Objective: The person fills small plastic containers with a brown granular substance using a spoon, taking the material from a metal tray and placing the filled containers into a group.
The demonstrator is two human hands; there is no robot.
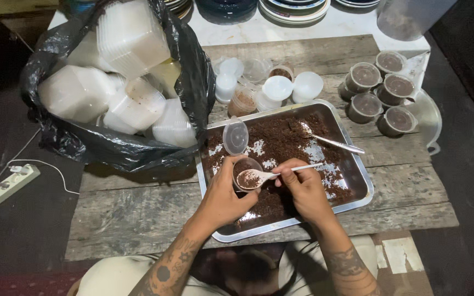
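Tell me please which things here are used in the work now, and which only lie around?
In use:
- left hand holding small cup with open hinged lid
- right hand holding white spoon
- metal tray of brown crumbs
- filled cups

Lying about:
- black bag of empty containers
- second spoon
- power strip
- stacked plates

We see a weathered plank table point(138, 211) on a dark floor point(17, 241), a white counter point(281, 30) behind it (stacked plates point(294, 8) at its far edge), and a white power strip point(6, 186) left.
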